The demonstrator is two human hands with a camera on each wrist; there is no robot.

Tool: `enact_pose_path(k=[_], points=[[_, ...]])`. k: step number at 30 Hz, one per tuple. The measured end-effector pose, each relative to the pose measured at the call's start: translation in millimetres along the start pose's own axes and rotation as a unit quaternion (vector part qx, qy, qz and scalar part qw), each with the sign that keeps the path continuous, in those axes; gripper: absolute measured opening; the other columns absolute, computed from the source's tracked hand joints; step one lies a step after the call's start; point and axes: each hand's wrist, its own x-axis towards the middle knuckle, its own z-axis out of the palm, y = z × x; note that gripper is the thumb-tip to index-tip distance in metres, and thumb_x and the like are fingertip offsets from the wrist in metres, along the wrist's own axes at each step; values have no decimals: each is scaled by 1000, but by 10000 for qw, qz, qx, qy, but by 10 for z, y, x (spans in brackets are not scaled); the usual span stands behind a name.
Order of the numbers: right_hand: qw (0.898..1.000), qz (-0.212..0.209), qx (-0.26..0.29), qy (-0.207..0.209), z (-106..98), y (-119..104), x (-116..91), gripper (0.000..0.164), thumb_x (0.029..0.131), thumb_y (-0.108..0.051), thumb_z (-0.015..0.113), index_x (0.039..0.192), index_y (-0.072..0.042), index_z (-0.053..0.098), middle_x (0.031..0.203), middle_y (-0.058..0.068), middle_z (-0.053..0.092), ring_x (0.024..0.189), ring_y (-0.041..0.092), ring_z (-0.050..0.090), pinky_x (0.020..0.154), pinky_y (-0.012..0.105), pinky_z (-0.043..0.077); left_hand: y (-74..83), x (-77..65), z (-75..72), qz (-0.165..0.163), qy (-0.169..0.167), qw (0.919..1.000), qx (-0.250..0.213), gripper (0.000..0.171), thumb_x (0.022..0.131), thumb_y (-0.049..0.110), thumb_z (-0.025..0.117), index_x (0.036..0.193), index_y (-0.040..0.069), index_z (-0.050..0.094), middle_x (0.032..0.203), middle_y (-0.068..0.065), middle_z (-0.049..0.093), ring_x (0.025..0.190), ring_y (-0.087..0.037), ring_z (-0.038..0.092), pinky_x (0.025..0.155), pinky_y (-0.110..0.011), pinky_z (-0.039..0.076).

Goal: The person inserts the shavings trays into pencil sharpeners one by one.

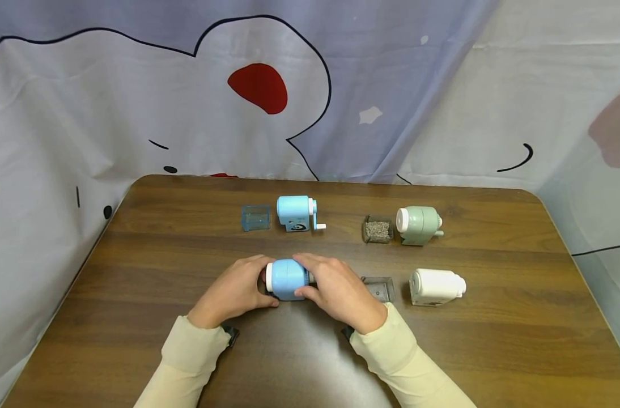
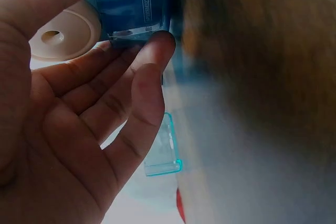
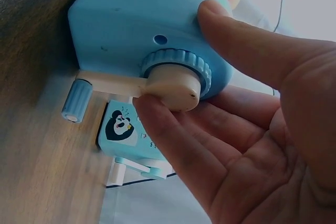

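Observation:
A blue hand-crank pencil sharpener (image 1: 287, 276) lies between both hands near the table's middle. My left hand (image 1: 232, 292) holds its left end, thumb in front and fingers behind. In the left wrist view, the white round face (image 2: 73, 34) with its pencil hole stands beside the palm. My right hand (image 1: 340, 292) grips the opposite end, with thumb and fingers around the body. White crank arm (image 3: 115, 83) and blue knob (image 3: 77, 100) show in the right wrist view, a fingertip against the crank's hub.
Behind the hands stand a light blue panda sharpener (image 1: 292, 211) and a clear blue drawer (image 1: 255, 218). Farther right are a green sharpener (image 1: 418, 224), a drawer of shavings (image 1: 377, 230), a white sharpener (image 1: 434, 286) and a grey clear drawer (image 1: 381, 288). A curtain (image 1: 391, 85) hangs behind.

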Motion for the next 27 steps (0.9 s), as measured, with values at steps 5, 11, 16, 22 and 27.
enact_pose_path(k=[5, 11, 16, 22, 27], points=[[10000, 1, -18, 24, -2, -12, -3, 57, 79, -27, 74, 128, -4, 56, 126, 7, 59, 113, 18, 55, 93, 33, 44, -4, 7, 2, 19, 13, 10000, -4, 63, 58, 27, 89, 112, 8, 61, 105, 2, 63, 88, -10, 58, 79, -32, 49], [10000, 7, -66, 61, 3, -24, -2, 57, 79, -26, 75, 128, -4, 56, 126, 8, 59, 112, 19, 55, 94, 33, 44, -15, 20, 1, 80, 89, 9999, -78, 62, 57, 28, 89, 110, 9, 63, 101, 3, 64, 86, -10, 58, 76, -31, 50], [9999, 22, -102, 73, 12, -28, -4, 57, 79, -27, 74, 128, -5, 56, 126, 8, 59, 112, 19, 55, 93, 34, 45, -32, 21, 17, 214, 171, 9996, -118, 63, 55, 29, 90, 109, 9, 63, 100, 3, 64, 88, -11, 58, 78, -33, 49], [9999, -15, -114, 96, 25, -20, -1, 58, 79, -28, 75, 127, -3, 56, 126, 9, 59, 112, 19, 56, 93, 33, 45, -36, 35, 37, 264, 231, 9993, -157, 64, 55, 31, 90, 110, 11, 63, 101, 4, 64, 88, -10, 58, 79, -33, 49], [9999, -21, -99, 114, 24, -12, -3, 58, 78, -27, 76, 127, -3, 56, 126, 8, 59, 111, 19, 56, 93, 33, 45, -20, 45, 54, 260, 214, 9992, -200, 66, 56, 31, 89, 112, 10, 62, 103, 3, 64, 89, -11, 58, 78, -33, 49]])
